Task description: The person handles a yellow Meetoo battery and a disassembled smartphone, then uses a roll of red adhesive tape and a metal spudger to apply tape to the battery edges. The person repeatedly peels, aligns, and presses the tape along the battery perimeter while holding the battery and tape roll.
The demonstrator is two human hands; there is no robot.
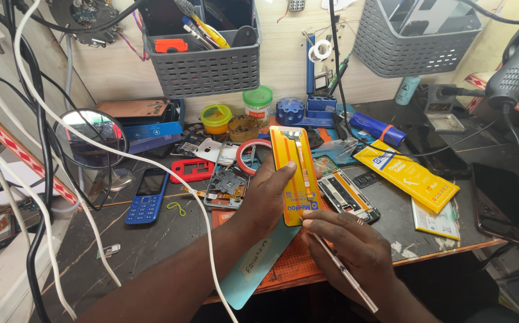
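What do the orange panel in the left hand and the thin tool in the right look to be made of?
Orange panel: flat and thin, seemingly a glossy plastic film over a rigid sheet; light glints along its face. Thin tool in the right hand: likely metal, slim with a pale sheen. The left hand grips the panel's edge.

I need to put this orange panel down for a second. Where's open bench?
Barest patch: dark bench top in front of the blue keypad phone, left of the left hand. A smaller gap lies between the yellow package and the opened phone frame. Behind the orange panel, parts and jars crowd together.
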